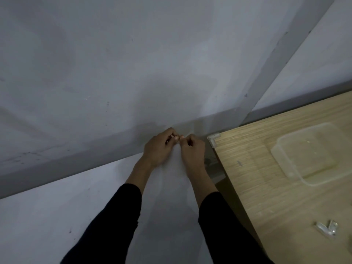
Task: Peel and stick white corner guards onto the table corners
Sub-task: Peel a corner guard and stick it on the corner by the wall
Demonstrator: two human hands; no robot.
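Corner guard (pixel 214 139) seated on the surface's (pixel 266 187) far-left corner. Off its left edge, left hand (pixel 158 147) and right hand (pixel 192 149): each grip pinches one small pale piece (pixel 174 137), identity unclear. Risk: fingertips foul the adhesive during peeling, giving a weak bond.

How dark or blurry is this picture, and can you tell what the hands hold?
Head view: dim, flat light, soft shadow on the wall; wide-angle lens bows the skirting band; clear container and loose corner guard on the table look smeared; the small pale piece pinched between left hand and right hand is too blurred to identify.
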